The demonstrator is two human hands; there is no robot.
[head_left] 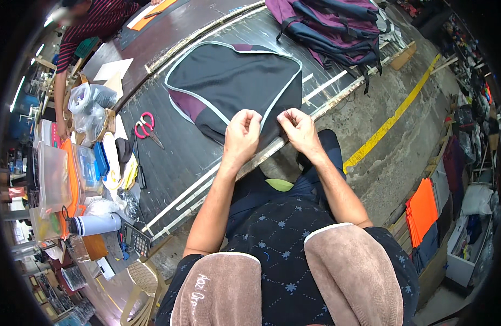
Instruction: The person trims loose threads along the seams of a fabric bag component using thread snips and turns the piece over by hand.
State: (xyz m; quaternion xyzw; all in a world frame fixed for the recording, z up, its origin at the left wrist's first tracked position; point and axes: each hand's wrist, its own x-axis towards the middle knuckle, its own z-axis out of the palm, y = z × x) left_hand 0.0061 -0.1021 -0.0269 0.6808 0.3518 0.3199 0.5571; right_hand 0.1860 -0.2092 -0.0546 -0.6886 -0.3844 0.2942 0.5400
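A black fabric piece (pixel 229 76) with light grey piping and purple patches lies on the dark table in front of me. My left hand (pixel 243 133) is closed in a pinch at its near edge, beside the piping. Just to the right, my right hand (pixel 300 129) also pinches, thumb against fingers, over the piece's near right corner. Something thin and dark shows at its fingertips, too small to name. A short stretch of black fabric lies between both hands. Left of the piece rest scissors (pixel 145 126) with pink handles.
Purple and dark blue backpacks (pixel 332 32) are heaped at the table's far right. Plastic boxes (pixel 54 174), a bottle (pixel 95 224) and a calculator (pixel 135 240) crowd the left. A person in a striped shirt (pixel 98 24) reaches in at the far left.
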